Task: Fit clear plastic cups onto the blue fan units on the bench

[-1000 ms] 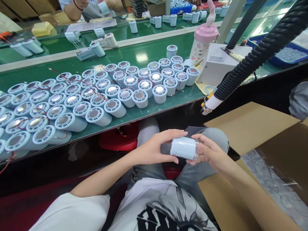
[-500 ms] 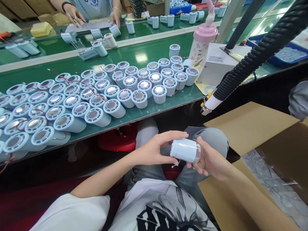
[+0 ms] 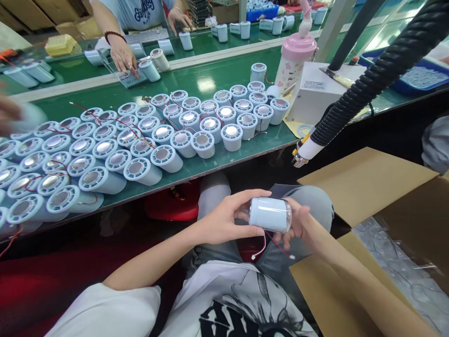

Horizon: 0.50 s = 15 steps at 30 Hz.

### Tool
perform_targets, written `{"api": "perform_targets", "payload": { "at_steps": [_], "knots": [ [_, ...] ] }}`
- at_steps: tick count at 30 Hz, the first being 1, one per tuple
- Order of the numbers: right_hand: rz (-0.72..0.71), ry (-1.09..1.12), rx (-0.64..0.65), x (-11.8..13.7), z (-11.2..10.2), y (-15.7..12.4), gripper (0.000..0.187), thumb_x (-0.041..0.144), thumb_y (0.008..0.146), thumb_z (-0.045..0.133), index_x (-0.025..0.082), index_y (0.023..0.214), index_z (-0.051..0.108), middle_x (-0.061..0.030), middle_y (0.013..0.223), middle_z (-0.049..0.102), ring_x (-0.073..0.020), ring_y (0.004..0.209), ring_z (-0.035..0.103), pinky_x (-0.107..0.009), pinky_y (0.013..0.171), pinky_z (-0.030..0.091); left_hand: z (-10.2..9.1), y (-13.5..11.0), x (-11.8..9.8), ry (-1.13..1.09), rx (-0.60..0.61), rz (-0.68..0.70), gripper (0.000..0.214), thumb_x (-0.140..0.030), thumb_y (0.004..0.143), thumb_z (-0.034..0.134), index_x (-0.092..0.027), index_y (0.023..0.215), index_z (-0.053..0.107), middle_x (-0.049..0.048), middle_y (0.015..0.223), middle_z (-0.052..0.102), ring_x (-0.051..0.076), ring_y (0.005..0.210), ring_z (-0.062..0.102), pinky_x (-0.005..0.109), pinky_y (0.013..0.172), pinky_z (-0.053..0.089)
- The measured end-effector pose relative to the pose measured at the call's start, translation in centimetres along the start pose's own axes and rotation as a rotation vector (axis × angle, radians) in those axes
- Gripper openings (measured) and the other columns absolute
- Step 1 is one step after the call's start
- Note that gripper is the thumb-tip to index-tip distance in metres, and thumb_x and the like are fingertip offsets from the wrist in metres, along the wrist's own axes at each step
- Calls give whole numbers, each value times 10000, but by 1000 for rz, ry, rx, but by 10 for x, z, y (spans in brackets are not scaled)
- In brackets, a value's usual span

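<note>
Head view, both hands curled around pale cylinder (image 3: 269,214), left hand (image 3: 224,220), right hand (image 3: 304,227), wires dangling.

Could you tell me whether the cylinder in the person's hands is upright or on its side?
On its side: the pale blue cylinder lies roughly level between the left hand and right hand, its wires dangling beneath.

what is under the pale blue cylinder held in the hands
Thin red and white wires dangle under the cylinder, above the jeans. Its own body hides where they attach. The left hand and right hand grip its two ends.
</note>
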State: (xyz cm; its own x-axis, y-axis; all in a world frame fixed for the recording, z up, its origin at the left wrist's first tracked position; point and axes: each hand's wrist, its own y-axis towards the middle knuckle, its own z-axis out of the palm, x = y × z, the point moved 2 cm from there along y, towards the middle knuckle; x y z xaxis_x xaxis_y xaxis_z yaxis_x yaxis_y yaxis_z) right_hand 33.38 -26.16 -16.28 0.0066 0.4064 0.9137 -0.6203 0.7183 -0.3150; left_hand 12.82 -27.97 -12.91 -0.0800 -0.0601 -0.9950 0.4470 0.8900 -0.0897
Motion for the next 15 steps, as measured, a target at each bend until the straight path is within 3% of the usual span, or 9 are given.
{"api": "perform_targets", "payload": {
  "at_steps": [2, 3, 5, 7, 10, 12, 15],
  "knots": [
    [-360, -304, -108, 6, -4, -6, 658, 572, 816, 680, 303, 1356, 420, -114, 1419, 487, -270, 1136, 605, -393, 876, 567, 0, -1, 0, -45, -2, -62, 672, -326, 756, 764, -245, 1362, 483, 100, 1254, 579, 224, 1060, 628, 326, 852, 570],
    [-510, -467, -119, 9, -5, -10, 657, 416, 815, 746, 361, 1378, 412, -65, 1517, 376, -285, 1273, 505, -443, 1015, 485, 0, -1, 0, -63, 2, -93, 677, -337, 760, 760, -245, 1367, 476, 99, 1236, 591, 226, 1041, 635, 327, 833, 574],
    [-660, -695, -75, 13, -5, -14, 607, 189, 829, 733, 413, 1337, 488, -5, 1526, 376, -286, 1352, 422, -485, 1114, 379, -1, -1, 1, -86, 19, -146, 693, -354, 764, 757, -250, 1383, 463, 96, 1193, 620, 219, 981, 656, 326, 795, 580],
    [-588, -668, -28, 14, -5, -15, 552, 132, 848, 697, 417, 1296, 545, -2, 1447, 485, -269, 1323, 462, -462, 1095, 413, -2, 0, 2, -88, 42, -155, 736, -348, 742, 779, -260, 1399, 458, 97, 1199, 625, 213, 950, 669, 326, 792, 581],
    [-302, -298, 2, 11, -5, -14, 528, 208, 854, 714, 418, 1306, 539, -9, 1361, 558, -244, 1186, 585, -380, 957, 541, -3, 1, -2, -89, 80, -79, 785, -266, 694, 821, -276, 1400, 478, 104, 1354, 554, 248, 1128, 620, 356, 939, 541],
    [-188, -107, 7, 9, -5, -15, 467, 239, 869, 699, 411, 1282, 567, -11, 1267, 614, -221, 1050, 652, -329, 839, 586, -3, 0, -5, -131, 114, -54, 782, -210, 704, 810, -278, 1407, 473, 103, 1422, 508, 257, 1223, 571, 375, 1020, 496],
    [-153, -131, -15, 9, -7, -17, 439, 239, 832, 735, 389, 1232, 636, -17, 1264, 619, -190, 876, 684, -297, 740, 592, -2, -1, -3, -229, 156, -115, 774, -179, 755, 766, -276, 1441, 420, 110, 1412, 527, 239, 1216, 584, 384, 1040, 480]
  ]
}}
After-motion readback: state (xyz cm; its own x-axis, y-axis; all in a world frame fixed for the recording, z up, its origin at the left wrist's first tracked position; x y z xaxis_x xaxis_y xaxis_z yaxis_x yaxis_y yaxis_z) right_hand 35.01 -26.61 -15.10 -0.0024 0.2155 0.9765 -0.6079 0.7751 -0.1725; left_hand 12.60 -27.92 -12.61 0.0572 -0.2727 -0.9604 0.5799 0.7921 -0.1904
